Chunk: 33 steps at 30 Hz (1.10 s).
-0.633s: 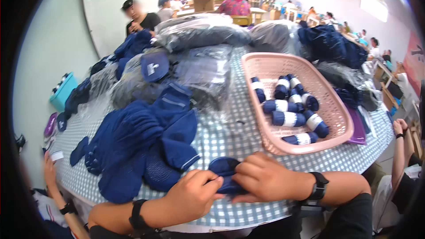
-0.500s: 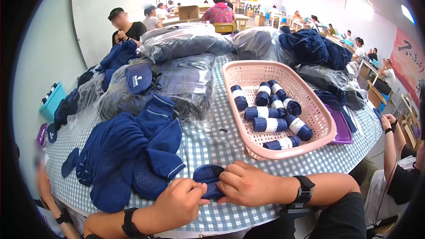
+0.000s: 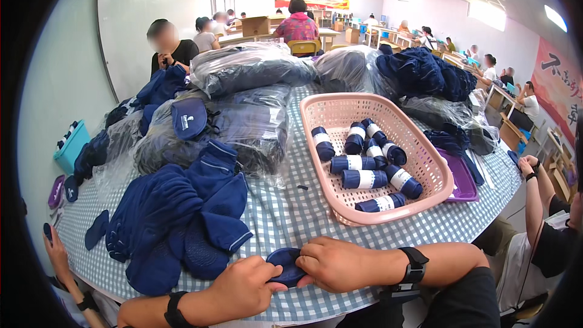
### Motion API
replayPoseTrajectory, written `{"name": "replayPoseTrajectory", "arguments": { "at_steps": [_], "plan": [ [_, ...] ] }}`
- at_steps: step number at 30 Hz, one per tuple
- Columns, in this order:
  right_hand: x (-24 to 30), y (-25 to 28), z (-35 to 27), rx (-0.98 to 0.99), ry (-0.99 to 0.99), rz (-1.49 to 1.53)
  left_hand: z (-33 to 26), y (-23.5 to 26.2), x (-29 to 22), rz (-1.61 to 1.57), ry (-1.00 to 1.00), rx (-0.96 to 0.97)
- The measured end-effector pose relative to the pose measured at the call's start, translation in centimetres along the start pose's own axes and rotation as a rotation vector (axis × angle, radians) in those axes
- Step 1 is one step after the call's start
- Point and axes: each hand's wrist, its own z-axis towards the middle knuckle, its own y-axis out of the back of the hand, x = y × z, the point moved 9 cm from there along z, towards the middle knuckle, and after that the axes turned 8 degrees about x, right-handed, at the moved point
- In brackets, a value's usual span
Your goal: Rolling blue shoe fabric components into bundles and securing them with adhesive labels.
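Observation:
Near the table's front edge, my left hand (image 3: 246,282) and my right hand (image 3: 334,264) grip a navy fabric slipper (image 3: 283,261) between them. My left thumb and fingers pinch its near left edge, and my right fingers close over its right side. Its rounded end and darker inside face up; the fingers hide the rest. To the left of it lies a heap of navy fabric slippers (image 3: 159,209), some with dotted soles. Beyond my right hand is a pink plastic basket (image 3: 398,214), holding several navy rolls (image 3: 364,179) with white paper bands.
Clear plastic bags of dark goods (image 3: 243,64) are stacked at the back, with a navy pouch (image 3: 189,118) on them. A purple tray (image 3: 464,185) sits right of the basket, a turquoise bin (image 3: 74,147) far left. Co-workers' hands show at left (image 3: 56,255) and right (image 3: 529,167).
The slipper between my hands has turned and opened out, from a folded look to an oval. The view has shifted slightly. A co-worker's hand at the left edge now shows more fully.

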Motion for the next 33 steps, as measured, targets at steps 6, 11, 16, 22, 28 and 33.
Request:
{"name": "replayPoseTrajectory", "arguments": {
  "at_steps": [6,11,16,22,28,33],
  "plan": [
    [-2.3,-1.3,0.4,0.186,-0.223,0.253,0.3,-0.7,2.4,-0.201,0.178,0.059],
    [-2.9,-1.5,0.5,0.146,-0.279,0.220,0.6,-0.5,2.3,-0.127,0.143,0.053],
    [-2.4,-0.9,0.6,0.076,-0.257,0.161,0.3,0.0,1.1,-0.028,0.053,-0.053],
    [-2.4,-0.9,0.4,0.036,-0.267,0.148,-0.6,-0.4,0.5,0.027,0.005,-0.150],
    [-2.5,-0.5,0.4,-0.023,-0.225,0.147,-0.6,0.0,-0.8,0.122,-0.057,-0.123],
    [-2.8,-1.0,0.3,-0.026,-0.168,0.190,-0.5,1.0,-2.0,0.108,-0.052,-0.090]
  ]
}}
